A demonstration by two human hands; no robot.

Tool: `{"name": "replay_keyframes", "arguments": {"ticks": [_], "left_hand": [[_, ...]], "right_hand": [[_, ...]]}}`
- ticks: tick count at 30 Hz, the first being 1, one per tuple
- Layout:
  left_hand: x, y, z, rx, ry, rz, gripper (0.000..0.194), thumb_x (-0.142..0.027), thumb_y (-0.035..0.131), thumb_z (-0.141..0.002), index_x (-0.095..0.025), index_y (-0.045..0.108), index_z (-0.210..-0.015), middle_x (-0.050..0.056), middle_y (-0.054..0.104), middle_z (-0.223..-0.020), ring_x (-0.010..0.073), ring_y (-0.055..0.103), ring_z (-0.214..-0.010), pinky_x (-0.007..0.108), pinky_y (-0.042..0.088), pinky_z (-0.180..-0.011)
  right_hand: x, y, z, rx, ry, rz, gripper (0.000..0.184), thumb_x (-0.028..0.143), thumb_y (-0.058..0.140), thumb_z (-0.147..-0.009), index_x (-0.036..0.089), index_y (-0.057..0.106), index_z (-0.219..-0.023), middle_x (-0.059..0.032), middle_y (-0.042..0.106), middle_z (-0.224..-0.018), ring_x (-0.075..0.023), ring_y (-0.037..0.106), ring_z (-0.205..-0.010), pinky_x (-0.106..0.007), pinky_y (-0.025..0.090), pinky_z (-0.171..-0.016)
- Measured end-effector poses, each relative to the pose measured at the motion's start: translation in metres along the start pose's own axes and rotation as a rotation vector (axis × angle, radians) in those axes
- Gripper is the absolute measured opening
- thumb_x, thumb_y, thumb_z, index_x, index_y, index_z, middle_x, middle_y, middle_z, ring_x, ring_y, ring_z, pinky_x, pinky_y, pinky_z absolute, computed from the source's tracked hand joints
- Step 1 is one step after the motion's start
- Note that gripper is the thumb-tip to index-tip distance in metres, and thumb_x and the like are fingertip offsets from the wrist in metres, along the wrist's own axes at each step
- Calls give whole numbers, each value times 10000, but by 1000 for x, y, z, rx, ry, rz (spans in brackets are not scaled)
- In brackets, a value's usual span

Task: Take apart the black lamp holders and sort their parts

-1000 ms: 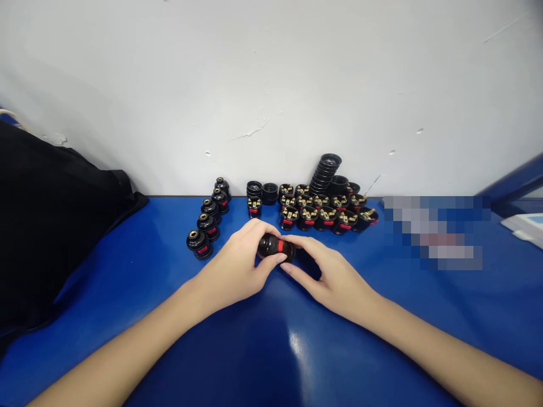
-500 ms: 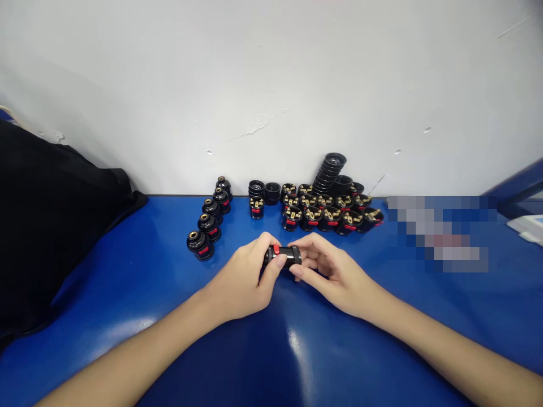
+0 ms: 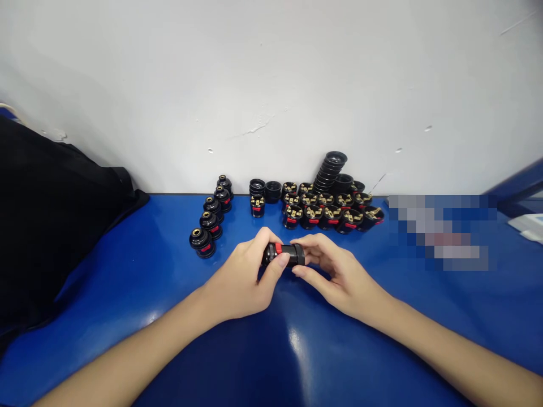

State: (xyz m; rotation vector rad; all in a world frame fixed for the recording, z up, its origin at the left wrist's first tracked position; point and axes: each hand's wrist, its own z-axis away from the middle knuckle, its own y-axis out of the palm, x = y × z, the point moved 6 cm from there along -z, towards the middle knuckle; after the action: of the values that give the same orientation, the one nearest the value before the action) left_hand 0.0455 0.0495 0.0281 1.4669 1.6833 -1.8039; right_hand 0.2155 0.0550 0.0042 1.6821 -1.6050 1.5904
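Both hands hold one black lamp socket with a red band (image 3: 285,254) just above the blue table (image 3: 127,294). My left hand (image 3: 241,277) grips its left end with thumb and fingers curled round it. My right hand (image 3: 335,271) pinches its right end. Behind them, near the wall, stands a cluster of black socket bodies with brass contacts and red tabs (image 3: 326,210). A leaning stack of black rings (image 3: 328,169) rises above that cluster. A diagonal row of several finished black sockets (image 3: 211,220) runs to the left.
A black cloth or bag (image 3: 46,220) covers the table's left side up to the white wall (image 3: 271,85). A blurred patch (image 3: 439,232) lies at the right, and a pale object (image 3: 528,226) sits at the far right edge.
The socket has turned in my hands so its red band faces up, and my right fingers have shifted along its right end. Both hands stay in the same spot.
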Motion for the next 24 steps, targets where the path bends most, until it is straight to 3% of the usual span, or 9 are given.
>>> {"name": "replay_keyframes", "arguments": {"ticks": [3,9,13,16,18,22,24], "left_hand": [[0,0,1,0,-13,28,188,-386,479,-1097,-210,524,-1050,-43,564,-748,128,520,-620,280,371,-609],[6,2,0,-3,-53,107,261,-438,443,-1113,-213,532,-1014,-61,531,-685,110,472,-551,261,321,-542],[3,2,0,2,41,12,190,-389,470,-1101,-210,533,-1087,-20,616,-804,139,566,-656,282,408,-637],[1,4,1,20,115,-73,164,-355,490,-1089,-203,540,-1128,29,670,-943,165,619,-758,309,454,-726],[1,4,1,16,146,-90,164,-345,488,-1089,-200,541,-1146,49,682,-998,176,638,-805,317,472,-760],[5,1,0,-17,126,-83,179,-349,471,-1098,-201,535,-1175,57,692,-1021,189,660,-855,323,491,-786],[7,0,-1,-15,108,-83,187,-360,468,-1101,-204,537,-1177,52,694,-1004,192,663,-854,325,495,-788]], "right_hand": [[3,-1,1,0,-50,48,237,327,664,-1042,274,575,-1256,-66,749,-1137,-212,771,-982,-357,677,-865],[19,-5,1,-24,-346,291,319,209,661,-1025,279,542,-1313,-104,671,-1226,-258,717,-1135,-440,636,-970],[13,-6,-2,-35,-218,213,434,273,692,-1009,273,492,-1394,-111,672,-1259,-256,712,-1132,-433,629,-983],[2,0,-1,39,-25,29,272,318,505,-1110,270,476,-1376,-47,717,-1005,-176,737,-814,-327,654,-755],[-1,3,0,58,17,-38,206,314,433,-1134,278,480,-1331,-27,692,-941,-149,698,-710,-294,634,-667],[4,-1,-1,-44,-70,13,409,295,657,-1024,307,430,-1363,-95,631,-1220,-222,712,-1004,-379,658,-826],[3,0,-2,-29,-55,33,437,298,665,-1018,306,421,-1381,-93,632,-1209,-226,706,-1008,-389,653,-838]]}}
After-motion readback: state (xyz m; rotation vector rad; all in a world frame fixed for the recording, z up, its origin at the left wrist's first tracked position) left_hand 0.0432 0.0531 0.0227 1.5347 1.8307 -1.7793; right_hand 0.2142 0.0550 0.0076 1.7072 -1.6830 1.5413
